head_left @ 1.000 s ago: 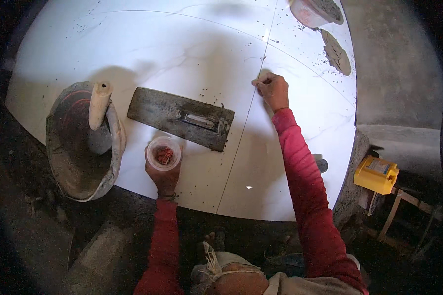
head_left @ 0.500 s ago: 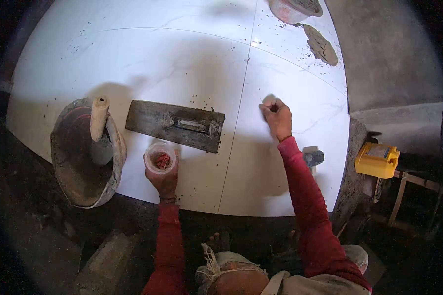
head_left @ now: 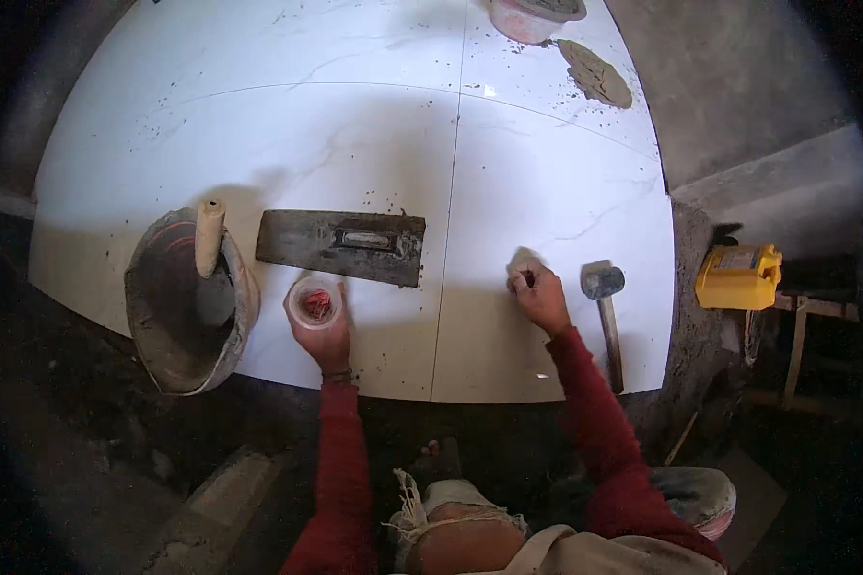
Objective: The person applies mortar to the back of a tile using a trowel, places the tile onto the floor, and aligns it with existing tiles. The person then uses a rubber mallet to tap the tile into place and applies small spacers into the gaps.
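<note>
My left hand (head_left: 324, 345) is wrapped round a clear plastic cup (head_left: 295, 295) that has small red pieces (head_left: 317, 305) at its bottom. Just beyond the cup a long mortar-stained plastering float (head_left: 302, 238) lies flat on the white tiles. My right hand (head_left: 544, 301) is closed with fingertips pinched together, low over the tile right of the long joint; whatever is in the pinch, if anything, is too small to make out. Right of that hand a rubber mallet (head_left: 604, 282) rests on the tile, its handle pointing toward me.
A mortar-caked bucket (head_left: 149, 316) stands at left, a wooden tool handle (head_left: 209, 240) leaning over its rim. Far right on the tiles are a pinkish tub (head_left: 518, 24) and a mortar heap (head_left: 596, 75). A yellow jerrycan (head_left: 738, 278) stands beyond the tiles' right edge.
My right hand has come nearer to me, down the tile. The mallet, partly hidden by my arm before, now shows whole. My left hand still holds the cup; the view has shifted slightly.
</note>
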`<state>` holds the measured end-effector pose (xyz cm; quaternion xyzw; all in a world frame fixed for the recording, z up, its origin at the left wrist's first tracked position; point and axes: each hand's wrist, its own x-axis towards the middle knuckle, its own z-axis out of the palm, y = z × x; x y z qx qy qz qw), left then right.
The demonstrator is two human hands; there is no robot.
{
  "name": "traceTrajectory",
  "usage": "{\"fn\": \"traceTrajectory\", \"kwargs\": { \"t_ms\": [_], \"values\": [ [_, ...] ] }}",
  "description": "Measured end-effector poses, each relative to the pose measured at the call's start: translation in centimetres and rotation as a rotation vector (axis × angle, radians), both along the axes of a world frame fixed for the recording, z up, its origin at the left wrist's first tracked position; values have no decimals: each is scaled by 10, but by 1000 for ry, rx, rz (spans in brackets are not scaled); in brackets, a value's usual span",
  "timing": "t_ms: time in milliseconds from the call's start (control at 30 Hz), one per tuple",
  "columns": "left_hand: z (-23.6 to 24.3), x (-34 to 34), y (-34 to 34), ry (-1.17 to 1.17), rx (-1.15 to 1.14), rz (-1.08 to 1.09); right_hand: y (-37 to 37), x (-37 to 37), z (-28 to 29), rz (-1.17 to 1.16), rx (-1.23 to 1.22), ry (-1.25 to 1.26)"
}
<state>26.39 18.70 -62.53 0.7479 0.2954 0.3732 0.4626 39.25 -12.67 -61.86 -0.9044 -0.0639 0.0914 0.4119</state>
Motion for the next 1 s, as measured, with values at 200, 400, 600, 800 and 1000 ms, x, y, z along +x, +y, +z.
{"fn": "traceTrajectory", "kwargs": {
  "t_ms": [200,400,600,800,1000],
  "values": [
    [-2,-10,-1,18,-179,9,-55,29,54,364,-411,117],
    [14,-37,-34,-138,-80,-17,-176,7,130,543,-826,152],
    [48,-66,-169,342,429,-732,-236,-72,63,152,-377,245],
    [52,-70,-249,540,744,-1182,-211,-83,28,-162,-214,22],
    [27,-71,-252,723,1055,-1151,-307,-32,24,-353,190,-137]
  ]
}}
